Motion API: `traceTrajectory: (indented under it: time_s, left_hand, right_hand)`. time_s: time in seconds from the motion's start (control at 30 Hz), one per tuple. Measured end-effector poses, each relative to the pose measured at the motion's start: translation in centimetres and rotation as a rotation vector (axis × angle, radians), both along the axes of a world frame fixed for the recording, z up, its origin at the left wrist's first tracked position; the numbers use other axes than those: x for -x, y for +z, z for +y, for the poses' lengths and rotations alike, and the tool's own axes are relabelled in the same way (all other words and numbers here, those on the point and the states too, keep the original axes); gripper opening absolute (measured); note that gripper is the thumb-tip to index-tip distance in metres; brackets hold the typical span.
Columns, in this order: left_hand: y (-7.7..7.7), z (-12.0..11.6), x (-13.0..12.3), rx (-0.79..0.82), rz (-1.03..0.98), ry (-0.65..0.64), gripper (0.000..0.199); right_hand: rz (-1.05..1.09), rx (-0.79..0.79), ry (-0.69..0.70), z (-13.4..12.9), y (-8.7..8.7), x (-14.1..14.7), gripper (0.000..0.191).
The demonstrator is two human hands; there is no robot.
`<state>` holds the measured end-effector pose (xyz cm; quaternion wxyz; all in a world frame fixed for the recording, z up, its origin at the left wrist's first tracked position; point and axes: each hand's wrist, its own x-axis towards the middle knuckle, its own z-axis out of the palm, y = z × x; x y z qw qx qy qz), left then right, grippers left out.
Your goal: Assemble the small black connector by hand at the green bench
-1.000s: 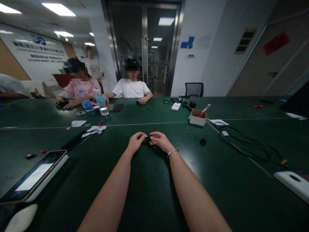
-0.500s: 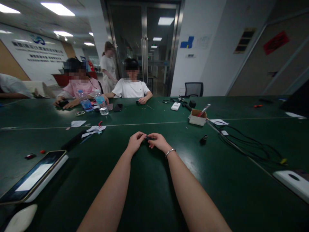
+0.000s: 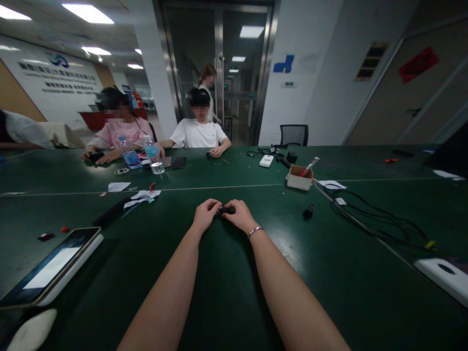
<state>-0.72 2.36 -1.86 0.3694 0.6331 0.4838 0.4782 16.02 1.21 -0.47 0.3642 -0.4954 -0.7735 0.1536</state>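
Note:
Both of my hands meet over the dark green table (image 3: 234,273), their fingers bent around a small black object (image 3: 223,210). My left hand (image 3: 205,214) pinches its left side between thumb and fingers. From the right, my right hand (image 3: 239,213) grips the same object with thumb and fingertips, a silver bracelet (image 3: 255,232) on its wrist. Fingers cover much of the object, and its kind is too small to make out. To the right of my hands a short black cylindrical piece (image 3: 308,211) rests on the table.
A phone (image 3: 54,265) leans on a white block at left, near a white mouse-like object (image 3: 32,331). Paper scraps (image 3: 142,196), water bottles (image 3: 128,153), a small open box (image 3: 300,178) and black cables (image 3: 380,214) lie further out. Two people sit across the table; another stands behind.
My right hand has shifted slightly, its fingers less curled under and more of the black object showing. The standing person has moved right, behind the seated person in white.

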Motion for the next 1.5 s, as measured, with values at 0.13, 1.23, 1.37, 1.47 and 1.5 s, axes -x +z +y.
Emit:
traceTrajectory:
  time_s: [0.13,1.23,1.37,1.47,1.5]
  left_hand:
    - [-0.04,-0.02,0.01,-0.014,0.011,0.026,0.035]
    - [-0.11,0.06,0.08,-0.019,-0.009,0.04,0.035]
    - [-0.14,0.07,0.01,-0.006,0.024,0.079,0.033]
    - [0.21,-0.12,0.0,-0.023,-0.051,0.04,0.032]
    - [0.34,-0.19,0.01,-0.036,-0.081,0.01,0.033]
  right_hand:
    - [-0.008,-0.036,0.017,-0.08,-0.26,0.19,0.018]
    - [-0.025,-0.077,-0.008,-0.41,-0.23,0.64,0.018]
    - [-0.033,-0.083,0.001,-0.35,-0.33,0.58,0.019]
    - [-0.033,-0.089,-0.001,-0.24,-0.49,0.5,0.02]
    - [-0.032,-0.087,-0.006,-0.2,-0.54,0.47,0.02]
